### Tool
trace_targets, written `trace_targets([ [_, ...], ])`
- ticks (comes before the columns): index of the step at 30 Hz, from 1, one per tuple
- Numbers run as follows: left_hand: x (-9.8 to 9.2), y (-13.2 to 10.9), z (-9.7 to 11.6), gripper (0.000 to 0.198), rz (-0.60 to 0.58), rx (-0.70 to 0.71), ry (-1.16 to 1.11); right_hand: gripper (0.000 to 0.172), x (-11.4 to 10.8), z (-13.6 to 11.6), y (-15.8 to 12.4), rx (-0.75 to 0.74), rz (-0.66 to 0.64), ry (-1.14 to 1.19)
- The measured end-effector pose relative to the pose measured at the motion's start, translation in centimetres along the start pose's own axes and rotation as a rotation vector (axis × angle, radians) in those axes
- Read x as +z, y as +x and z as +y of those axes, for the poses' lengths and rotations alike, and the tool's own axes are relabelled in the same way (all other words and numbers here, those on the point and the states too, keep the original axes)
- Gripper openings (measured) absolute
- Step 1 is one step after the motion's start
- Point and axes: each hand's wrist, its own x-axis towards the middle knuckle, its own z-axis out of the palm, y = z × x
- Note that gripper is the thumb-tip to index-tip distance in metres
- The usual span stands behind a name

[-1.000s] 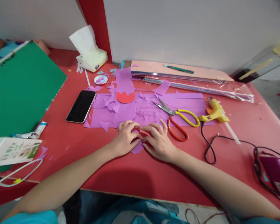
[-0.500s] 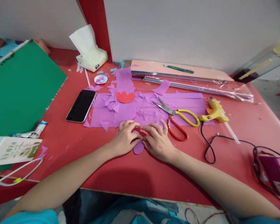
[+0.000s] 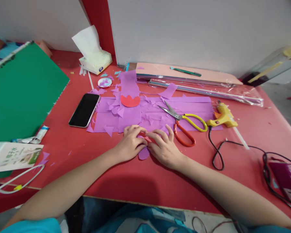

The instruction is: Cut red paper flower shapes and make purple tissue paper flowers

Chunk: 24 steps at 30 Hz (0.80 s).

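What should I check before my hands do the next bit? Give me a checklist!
1. Left hand and right hand at the small rounded purple paper piece: ok.
2. Metal scissors with yellow and red handles closed: not ok, blades spread apart.
3. Yellow pistol-shaped glue gun cool: cannot tell; heat doesn't show.
4. Thin black cord away from both hands: ok.
5. Flat black-screened phone away from both hands: ok.

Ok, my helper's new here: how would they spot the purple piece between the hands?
On the red table, find where the left hand and right hand nearly meet. The purple piece lies there, partly hidden. Unlike the jagged scraps beyond, its near end is smoothly rounded.
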Motion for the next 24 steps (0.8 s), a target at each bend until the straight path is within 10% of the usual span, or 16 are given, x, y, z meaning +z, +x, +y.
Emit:
trace_targets([
  [7,0.1,-0.1,0.0,0.009,0.065,-0.007,0.039,0.013,0.2,0.1,0.0,0.056,-0.049,0.063],
  [14,-0.7,0.2,-0.1,0.014,0.425,-0.185,0.029,0.007,-0.5,0.4,0.2,0.272,0.154,0.111],
  [24,-1.2,0.3,0.1,0.020,0.251,-0.397,-0.292,0.007,-0.6,0.3,0.2,0.251,0.185,0.096],
])
